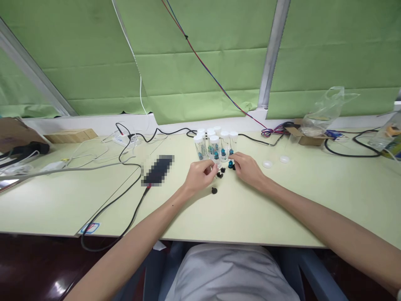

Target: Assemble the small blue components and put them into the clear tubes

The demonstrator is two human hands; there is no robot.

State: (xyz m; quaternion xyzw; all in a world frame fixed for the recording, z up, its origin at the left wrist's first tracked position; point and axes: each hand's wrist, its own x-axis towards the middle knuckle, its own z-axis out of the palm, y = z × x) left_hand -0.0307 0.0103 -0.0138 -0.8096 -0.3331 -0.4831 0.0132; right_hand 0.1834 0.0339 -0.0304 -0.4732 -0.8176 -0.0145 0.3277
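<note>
By vials, left fingers pinched together

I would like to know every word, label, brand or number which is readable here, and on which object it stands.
Nothing is readable.
Sticker near the table's front edge: blue border, reddish mark, too blurred.
Clear containers: no legible writing.
Blue item: any print too small.

The bottles were clear, with white caps and teal pieces inside. Nearer than the bottles lay black pieces; right of the bottles, two whitish lids. The tabletop beneath the bottles was pale yellow-green. Behind the bottles, plain green curtains backed red and blue wires.
</note>
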